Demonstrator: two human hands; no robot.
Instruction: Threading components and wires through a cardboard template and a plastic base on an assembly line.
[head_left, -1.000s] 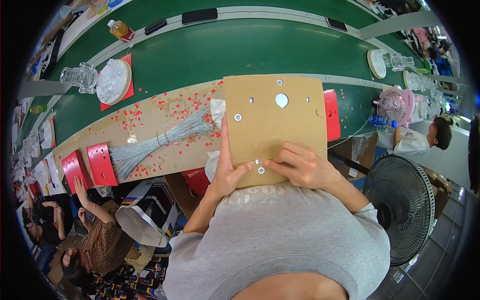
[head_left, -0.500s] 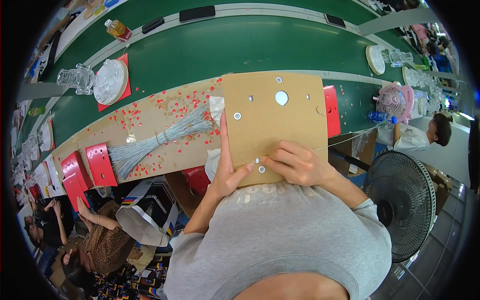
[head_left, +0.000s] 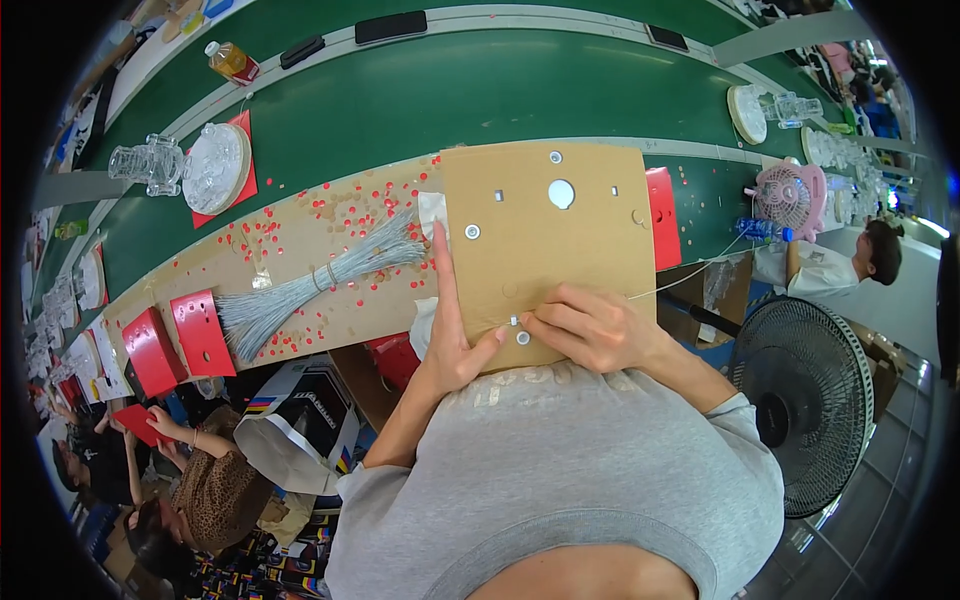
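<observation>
A tan cardboard panel (head_left: 560, 250) with a round hole, small square slots and metal eyelets is held upright against my chest. My left hand (head_left: 455, 345) grips its lower left edge, a finger stretched up along the side and the thumb on the front beside a small slot. My right hand (head_left: 595, 325) is pinched close to that slot, on a thin pale wire (head_left: 690, 282) that trails off to the right from under the hand. The wire's end at the fingertips is too small to make out.
To the left, a tied bundle of grey wires (head_left: 320, 275) lies among red dots, near red panels (head_left: 203, 332). Clear plastic parts (head_left: 215, 168) sit on the green belt (head_left: 480, 90). A pink fan (head_left: 790, 195) and a black floor fan (head_left: 800, 405) stand right. Co-workers sit on both sides.
My hands stay almost in place at the slot, and the wire to the right has bowed slightly. At the left, a co-worker has drawn a red panel off the table edge toward themselves.
</observation>
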